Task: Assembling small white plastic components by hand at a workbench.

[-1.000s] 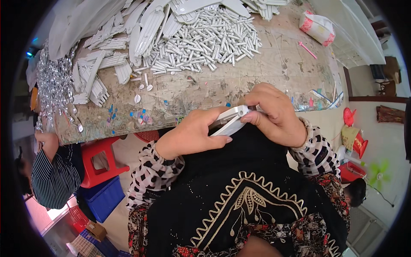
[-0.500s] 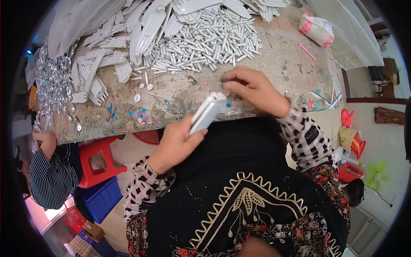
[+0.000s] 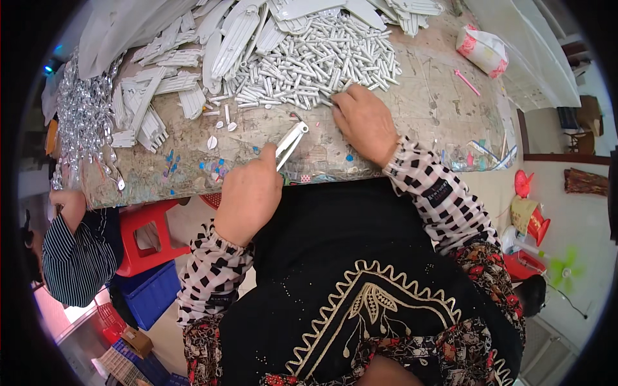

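Observation:
My left hand (image 3: 250,196) is closed around a long white plastic piece (image 3: 291,144) with a round hole at its tip, held over the table's near edge and tilted up to the right. My right hand (image 3: 365,122) reaches to the near edge of a heap of small white plastic pegs (image 3: 315,64). Its fingers are bent down together at the pegs, and the fingertips are partly hidden, so I cannot see what they hold. Left of the heap lie stacks of flat, slotted white plastic strips (image 3: 143,103) and longer white plastic blades (image 3: 233,42).
Shiny silver strands (image 3: 84,122) hang at the table's left end, beside another person's hand (image 3: 69,204). A tissue pack (image 3: 483,50) and a pink stick (image 3: 467,82) lie at the right. A red stool (image 3: 145,238) and blue crate (image 3: 151,294) stand below left.
My right hand has gone forward from near the white piece to the edge of the peg heap. My left hand has moved slightly left and turned the white piece.

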Demonstrator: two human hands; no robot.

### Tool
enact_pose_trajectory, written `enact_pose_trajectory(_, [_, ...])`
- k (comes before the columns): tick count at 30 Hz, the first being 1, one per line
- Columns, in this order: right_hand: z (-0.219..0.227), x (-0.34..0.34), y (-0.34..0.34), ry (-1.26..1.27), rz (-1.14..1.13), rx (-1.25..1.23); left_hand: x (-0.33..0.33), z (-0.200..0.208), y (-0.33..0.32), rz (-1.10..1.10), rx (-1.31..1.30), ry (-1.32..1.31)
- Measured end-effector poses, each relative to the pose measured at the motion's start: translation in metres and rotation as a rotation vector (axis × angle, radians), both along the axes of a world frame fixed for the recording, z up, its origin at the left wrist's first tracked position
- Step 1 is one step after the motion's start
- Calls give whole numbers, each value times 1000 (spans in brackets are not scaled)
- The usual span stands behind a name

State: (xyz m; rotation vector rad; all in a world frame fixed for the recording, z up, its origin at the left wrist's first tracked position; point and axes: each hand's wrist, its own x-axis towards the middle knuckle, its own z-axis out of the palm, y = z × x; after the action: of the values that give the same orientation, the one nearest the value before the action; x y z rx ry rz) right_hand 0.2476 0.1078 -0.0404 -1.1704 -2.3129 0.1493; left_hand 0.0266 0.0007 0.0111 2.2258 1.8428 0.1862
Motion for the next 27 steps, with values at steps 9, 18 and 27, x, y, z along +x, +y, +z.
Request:
enact_pose_trajectory(9, [24, 12, -30, 476, 104, -408, 4, 7, 8, -90, -113, -39])
enact_pose_trajectory(18, [38, 8, -27, 151, 345, -185, 8, 11, 9, -83, -130, -43])
enact_pose_trajectory(27, [67, -32, -30, -391, 365, -130, 9, 9, 8, -99, -84, -17])
